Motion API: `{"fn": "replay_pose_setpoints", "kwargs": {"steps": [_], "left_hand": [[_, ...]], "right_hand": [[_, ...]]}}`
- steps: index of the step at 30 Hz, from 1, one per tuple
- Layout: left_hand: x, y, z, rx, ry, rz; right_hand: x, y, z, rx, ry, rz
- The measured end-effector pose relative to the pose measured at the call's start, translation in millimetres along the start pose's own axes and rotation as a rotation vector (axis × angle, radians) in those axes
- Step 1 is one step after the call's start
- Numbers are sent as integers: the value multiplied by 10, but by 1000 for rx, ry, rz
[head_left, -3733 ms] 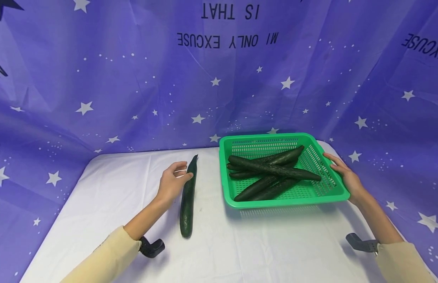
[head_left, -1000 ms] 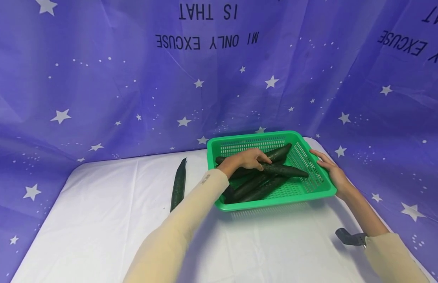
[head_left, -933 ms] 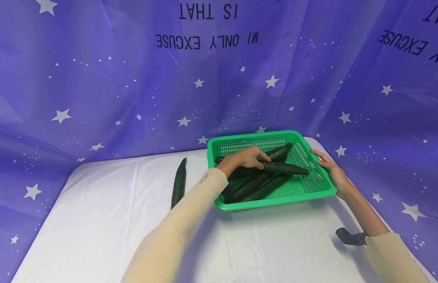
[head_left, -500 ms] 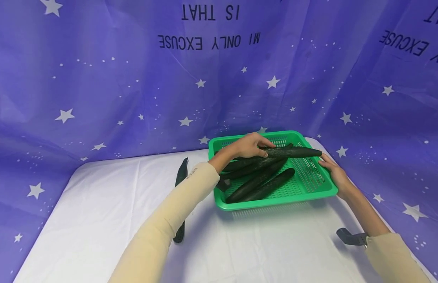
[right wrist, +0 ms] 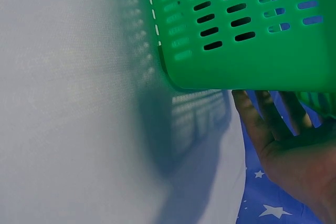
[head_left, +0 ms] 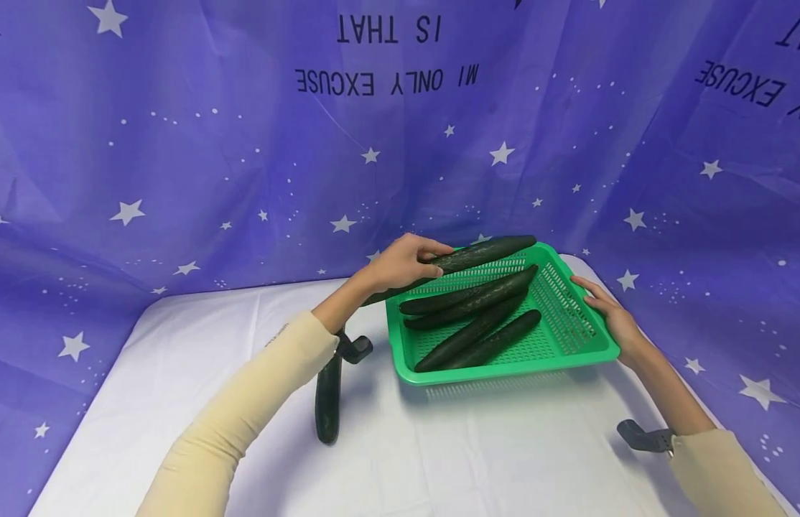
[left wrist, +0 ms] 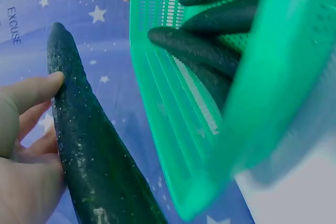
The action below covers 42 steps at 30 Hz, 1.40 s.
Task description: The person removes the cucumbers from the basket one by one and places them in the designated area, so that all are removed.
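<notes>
My left hand (head_left: 398, 266) pinches a long dark green cucumber (head_left: 487, 251) between thumb and fingers, over the back left of a green plastic basket (head_left: 510, 372). In the left wrist view the thumb lies on one side of this cucumber (left wrist: 100, 150), the other fingers behind it. Several more cucumbers (head_left: 471, 334) lie in the basket. Against the basket's right side rests my right hand (head_left: 618, 323); the right wrist view shows its fingers extended to the outer wall (right wrist: 252, 72). Another cucumber (head_left: 327, 406) lies on the table, its far end hidden behind my left forearm.
A white cloth (head_left: 477, 452) covers the table. Blue-purple star-printed fabric (head_left: 277, 158) hangs behind and on both sides, close to the basket's back. Dark camera mounts (head_left: 644, 436) stick out from both wrists.
My left hand first let go of the cucumber on the table and reached into the basket. It then lifted the top cucumber up and leftward. The right hand stayed at the basket.
</notes>
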<state>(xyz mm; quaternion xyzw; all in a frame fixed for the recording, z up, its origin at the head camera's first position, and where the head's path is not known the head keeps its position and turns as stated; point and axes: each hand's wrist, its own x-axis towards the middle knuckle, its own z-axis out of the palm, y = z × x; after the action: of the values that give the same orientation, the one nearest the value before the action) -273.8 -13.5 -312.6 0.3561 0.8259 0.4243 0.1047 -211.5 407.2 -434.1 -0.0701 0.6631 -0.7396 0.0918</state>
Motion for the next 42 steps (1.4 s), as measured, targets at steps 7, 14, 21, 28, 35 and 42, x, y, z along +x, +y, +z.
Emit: {"fn": "replay_pose_setpoints", "kwargs": {"steps": [7, 14, 21, 28, 35, 42], "left_hand": [[-466, -193, -198, -71, 115, -121], [-898, -441, -318, -85, 231, -226], [-1240, -671, -355, -130, 317, -329], [-1461, -893, -281, -211, 405, -420], [-1628, -1070, -156, -289, 484, -526], [-1831, -1179, 11, -343, 541, -611]], "right_hand": [[2, 2, 2, -27, -2, -5], [-9, -4, 0, -29, 4, -6], [-4, -7, 11, -3, -11, -14], [-8, 0, 12, 11, -15, -12], [-6, 19, -4, 19, -18, -16], [1, 13, 9, 13, -25, -19]]}}
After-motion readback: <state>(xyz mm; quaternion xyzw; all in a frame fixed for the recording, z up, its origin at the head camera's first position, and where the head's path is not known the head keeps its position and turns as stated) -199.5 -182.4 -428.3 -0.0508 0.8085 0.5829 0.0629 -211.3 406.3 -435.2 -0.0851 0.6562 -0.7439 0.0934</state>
